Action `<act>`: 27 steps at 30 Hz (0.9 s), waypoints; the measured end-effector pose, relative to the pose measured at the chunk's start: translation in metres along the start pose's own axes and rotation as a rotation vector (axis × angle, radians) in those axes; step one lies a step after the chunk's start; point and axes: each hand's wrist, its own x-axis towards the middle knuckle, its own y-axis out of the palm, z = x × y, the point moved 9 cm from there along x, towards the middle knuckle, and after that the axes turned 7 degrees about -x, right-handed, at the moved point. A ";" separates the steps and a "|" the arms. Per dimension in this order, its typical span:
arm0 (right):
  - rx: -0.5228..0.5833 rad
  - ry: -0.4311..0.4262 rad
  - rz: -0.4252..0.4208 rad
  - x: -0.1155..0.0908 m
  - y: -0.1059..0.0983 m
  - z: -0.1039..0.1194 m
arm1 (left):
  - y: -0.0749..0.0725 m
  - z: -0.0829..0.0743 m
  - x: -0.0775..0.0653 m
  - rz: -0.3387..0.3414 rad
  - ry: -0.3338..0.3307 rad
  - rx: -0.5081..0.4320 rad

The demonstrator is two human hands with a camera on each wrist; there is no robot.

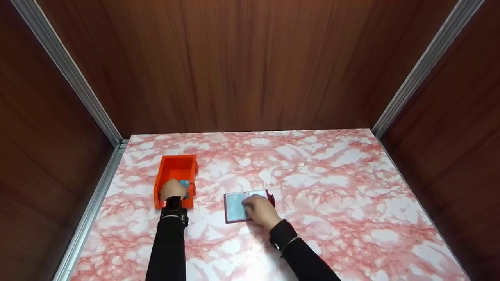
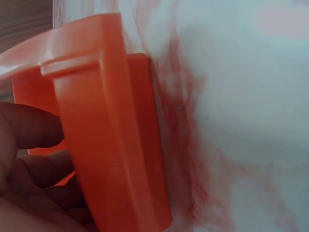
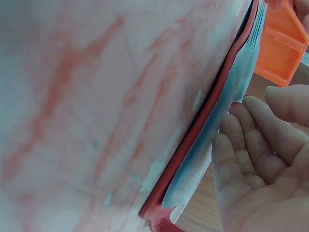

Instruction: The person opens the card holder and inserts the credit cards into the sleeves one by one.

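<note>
An orange bin [image 1: 175, 158] stands on the left of the table, with blue cards [image 1: 184, 183] inside it. My left hand [image 1: 173, 189] reaches into the bin's near end. In the left wrist view, its fingers [image 2: 41, 169] pass behind the orange wall [image 2: 104, 145], which hides the fingertips; I cannot tell whether they hold a card. A dark red card holder [image 1: 236, 207] lies spread flat with clear plastic sleeves. Over its right half is my right hand [image 1: 261, 210]. The right wrist view has these fingertips against the sleeves [image 3: 203, 150], the thumb [image 3: 289, 102] apart from them.
The table [image 1: 332, 203] has a pink and white marbled top. Brown wood-grain panels [image 1: 242, 66] rise behind it and on both sides, with metal rails [image 1: 74, 74] at the corners. A red strap [image 1: 271, 198] sticks out at the card holder's right edge.
</note>
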 end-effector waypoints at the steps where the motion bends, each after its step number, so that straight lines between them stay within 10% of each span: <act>1: -0.002 -0.003 0.000 0.000 0.000 0.000 | 0.000 0.000 0.001 0.000 0.000 0.003; 27: -0.020 0.012 0.022 0.001 0.002 -0.002 | -0.001 -0.002 0.006 -0.003 0.009 -0.009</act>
